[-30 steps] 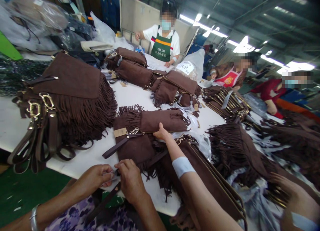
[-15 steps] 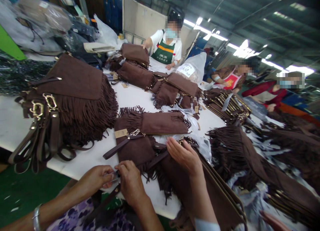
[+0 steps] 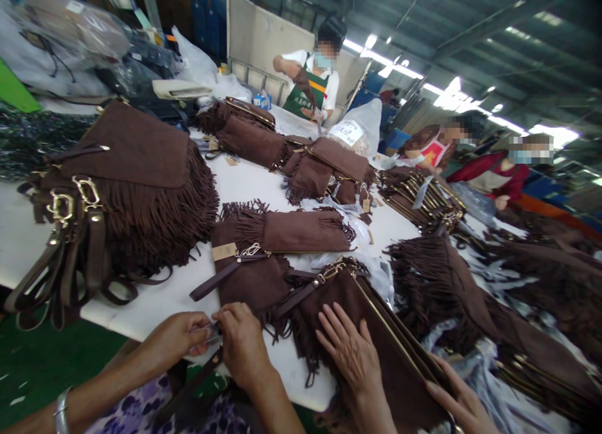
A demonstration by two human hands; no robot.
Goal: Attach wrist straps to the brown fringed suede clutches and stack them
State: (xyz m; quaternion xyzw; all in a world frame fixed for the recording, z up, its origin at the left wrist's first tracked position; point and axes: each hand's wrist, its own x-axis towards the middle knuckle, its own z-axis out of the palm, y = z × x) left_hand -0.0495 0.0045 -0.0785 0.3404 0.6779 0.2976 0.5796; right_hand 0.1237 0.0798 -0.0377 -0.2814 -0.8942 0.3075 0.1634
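Note:
My left hand (image 3: 190,333), with a bracelet at the wrist, pinches a small pale, see-through piece (image 3: 212,332) at the table edge. My right hand (image 3: 242,337) is closed against it, on the end of a dark brown strap (image 3: 200,374) that hangs toward my lap. Their fingertips hide the exact grip. Just beyond lies a fringed brown bag (image 3: 249,286) with a paper tag (image 3: 224,252) and a wrist strap (image 3: 207,283). To the right, a co-worker's left hand (image 3: 350,352) lies flat on a brown zipped bag (image 3: 399,371); that person's other hand (image 3: 458,393) touches its edge.
A tall stack of fringed bags (image 3: 145,152) with gold buckles stands on the white table (image 3: 150,305) at left. More brown bags (image 3: 324,158) lie toward the back, beside a clear plastic bag (image 3: 360,130). Across the table a co-worker (image 3: 313,76) stands; others work at right.
My hands keep nearly the same pose. The co-worker's left hand at right has come down flat on the bag, and the other has reached its edge. The person opposite has lifted a brown piece.

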